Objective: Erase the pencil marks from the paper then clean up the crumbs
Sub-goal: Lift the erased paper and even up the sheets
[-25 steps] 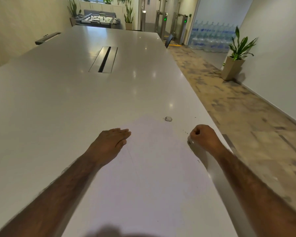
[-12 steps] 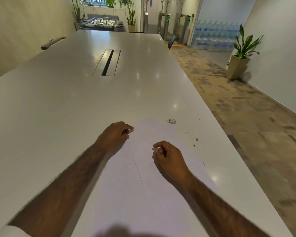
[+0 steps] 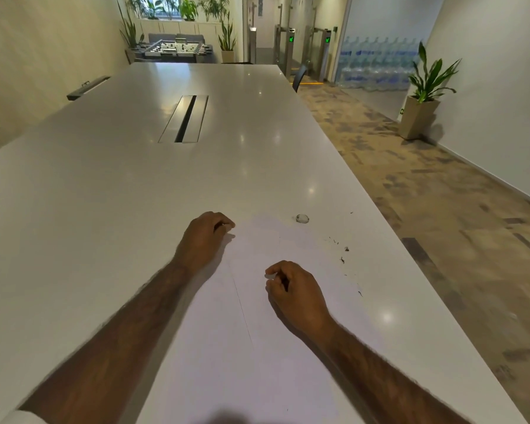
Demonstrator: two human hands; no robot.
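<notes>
The coming move turns on the faint pencil line (image 3: pixel 242 307). It runs near to far down the paper (image 3: pixel 257 377), its far end leaning slightly left, and lies in the gap between the two forearms. The right hand (image 3: pixel 294 290) is the nearer one, sitting on the sheet just right of the line's far end. Its fingers are curled, and thumb and forefinger pinch a small pale bit that I take to be the eraser (image 3: pixel 269 275), though it is too small to be sure. A short reach to the left would bring it onto the mark, and the rubbing would probably go best along that near-far axis. The left hand (image 3: pixel 204 237) is further off, at the far left part of the paper. Its fingers are curled under with nothing visible inside them, and it seems to be weighing the sheet down on the bench (image 3: pixel 104 209). The dark crumbs (image 3: pixel 346 248) lie the other way, scattered to the right of the right hand around the paper's right edge. Whether they rest on the sheet or on the bench is hard to tell. Either way, sweeping them up looks like a job for the right hand too. A small round pale thing (image 3: pixel 302 218) sits by the paper's far edge, well apart from both hands.
</notes>
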